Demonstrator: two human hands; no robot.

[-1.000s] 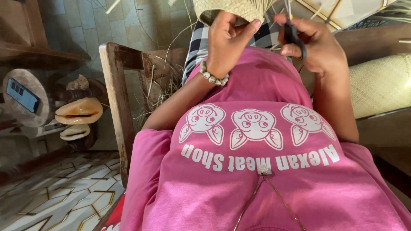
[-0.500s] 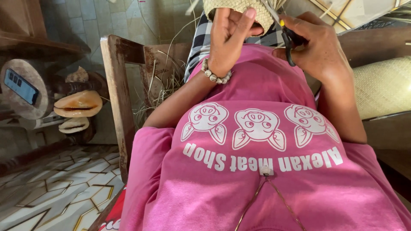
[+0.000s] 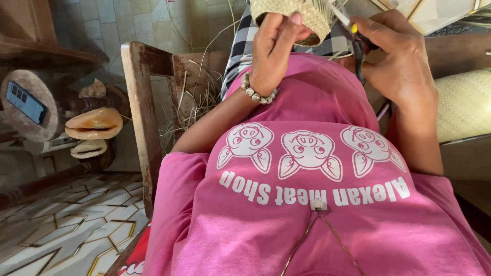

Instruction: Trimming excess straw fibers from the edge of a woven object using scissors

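Observation:
At the top of the head view, my left hand (image 3: 273, 51), with a bead bracelet on the wrist, grips the rim of a small woven straw basket (image 3: 296, 14) held over my lap. My right hand (image 3: 399, 56) is closed around a dark-handled tool (image 3: 359, 53), probably scissors, whose tip sits at the basket's right edge among loose straw strips. The blades are mostly hidden by my fingers. My pink printed shirt fills the lower frame.
A worn wooden chair frame (image 3: 140, 117) stands to my left with dry straw (image 3: 197, 105) piled on it. Further left, carved wooden pieces (image 3: 94, 125) and a phone (image 3: 25, 101) rest on a round stand. A woven mat (image 3: 463, 105) lies at right. Patterned tile floor below.
The basket and both hands have risen slightly toward the top of the view. My right hand has turned the dark tool closer against the basket's edge.

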